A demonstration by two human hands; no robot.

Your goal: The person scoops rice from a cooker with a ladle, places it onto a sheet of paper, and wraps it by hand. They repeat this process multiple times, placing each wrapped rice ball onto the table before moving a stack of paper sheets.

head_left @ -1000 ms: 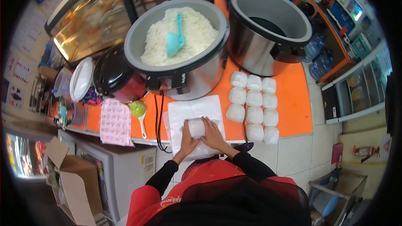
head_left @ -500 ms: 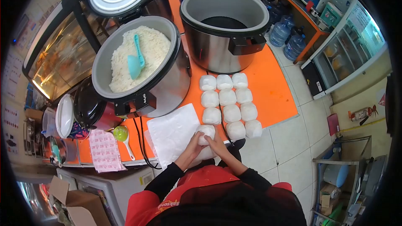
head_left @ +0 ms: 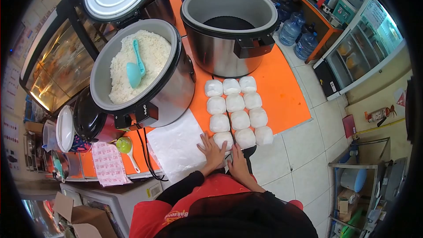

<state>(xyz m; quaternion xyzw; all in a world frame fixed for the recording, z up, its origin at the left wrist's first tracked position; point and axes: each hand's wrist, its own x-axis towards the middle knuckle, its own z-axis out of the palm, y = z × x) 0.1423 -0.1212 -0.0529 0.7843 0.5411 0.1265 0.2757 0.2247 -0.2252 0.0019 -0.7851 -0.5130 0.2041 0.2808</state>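
Note:
A paper-wrapped white bundle point(head_left: 223, 139) rests on the orange table at the near left corner of a block of similar white bundles point(head_left: 235, 102). My left hand point(head_left: 211, 153) lies against its left and near side, fingers spread and not wrapped round it. Just in front of the same bundle, my right hand point(head_left: 239, 164) has its fingers stretched forward, between it and its right neighbour. Left of my hands lies a stack of white wrapping paper point(head_left: 174, 145). Behind that stands a large cooker full of white rice point(head_left: 152, 75), with a turquoise scoop point(head_left: 135, 68) on the rice.
A second large cooker point(head_left: 224, 39) stands open behind the bundles. To the left are a green-bowled spoon point(head_left: 124, 145), pink printed paper point(head_left: 109, 164), a black cable point(head_left: 145, 154) and a dark-lidded pot point(head_left: 90, 114). The table's edge point(head_left: 291, 128) runs along the right.
The bundle held between both hands has been set down at the near end of the left column. My hands have loosened from around it, and the camera view has shifted slightly.

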